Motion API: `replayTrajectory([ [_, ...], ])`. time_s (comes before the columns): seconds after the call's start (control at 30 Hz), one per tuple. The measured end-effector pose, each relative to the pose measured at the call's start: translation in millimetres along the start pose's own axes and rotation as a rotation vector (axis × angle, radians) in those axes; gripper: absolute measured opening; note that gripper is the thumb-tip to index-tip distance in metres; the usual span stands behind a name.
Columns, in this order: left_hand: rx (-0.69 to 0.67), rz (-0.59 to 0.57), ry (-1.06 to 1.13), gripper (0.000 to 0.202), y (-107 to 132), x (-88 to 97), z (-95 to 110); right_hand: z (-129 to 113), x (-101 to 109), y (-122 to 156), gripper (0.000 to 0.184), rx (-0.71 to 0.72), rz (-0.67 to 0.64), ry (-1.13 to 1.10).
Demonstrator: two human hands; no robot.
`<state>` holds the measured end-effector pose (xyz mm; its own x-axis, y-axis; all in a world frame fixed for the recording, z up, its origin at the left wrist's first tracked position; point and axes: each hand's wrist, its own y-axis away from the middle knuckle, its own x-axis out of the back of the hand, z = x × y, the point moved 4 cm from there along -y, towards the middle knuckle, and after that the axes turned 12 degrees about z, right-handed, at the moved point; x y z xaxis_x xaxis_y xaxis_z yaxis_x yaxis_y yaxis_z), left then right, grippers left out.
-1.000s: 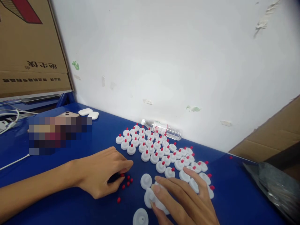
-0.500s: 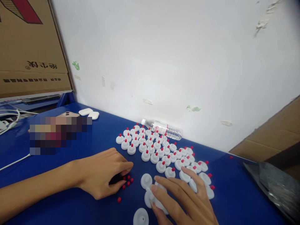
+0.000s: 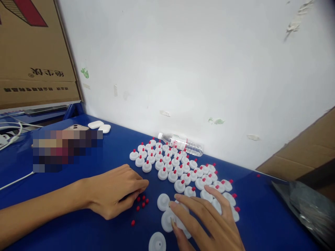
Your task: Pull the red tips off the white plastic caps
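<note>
My left hand (image 3: 119, 193) rests on the blue table beside a few small red tips (image 3: 143, 197). Its thumb and fingers are pressed together, and whatever they may hold is hidden. My right hand (image 3: 206, 221) hovers with fingers spread over loose white round caps without red tips (image 3: 167, 220). Its thumb is close to one of them; whether it touches is unclear. Part of these caps is covered by the hand. A bare white cap (image 3: 157, 242) lies nearer me. Behind the hands stand many white caps with red tips (image 3: 162, 173) in a dense group.
A clear plastic bottle (image 3: 187, 144) lies against the wall behind the caps. At left are a blurred-out phone (image 3: 78, 127), a white earphone case (image 3: 104, 128) and cables. A cardboard box (image 3: 34, 52) stands back left; a grey plastic bag (image 3: 309, 209) lies at right.
My left thumb has closed against the fingers. My right thumb has drawn back a little from the index finger, over the white caps. The caps and red tips in view look unmoved.
</note>
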<state>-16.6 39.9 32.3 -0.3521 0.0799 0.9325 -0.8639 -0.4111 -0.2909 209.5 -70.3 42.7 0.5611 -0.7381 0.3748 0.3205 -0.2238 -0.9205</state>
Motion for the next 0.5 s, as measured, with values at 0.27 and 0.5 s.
replayTrajectory([
  [0.27, 0.063, 0.229, -0.057, 0.021, -0.5, 4.4, -9.9, 1.7, 0.9, 3.2, 0.016, -0.012, 0.017, -0.025],
  [0.5, 0.323, 0.519, -0.329, 0.034, 2.0, 10.1, -26.5, 1.9, 0.9, 3.4, 0.016, -0.011, 0.020, -0.027],
])
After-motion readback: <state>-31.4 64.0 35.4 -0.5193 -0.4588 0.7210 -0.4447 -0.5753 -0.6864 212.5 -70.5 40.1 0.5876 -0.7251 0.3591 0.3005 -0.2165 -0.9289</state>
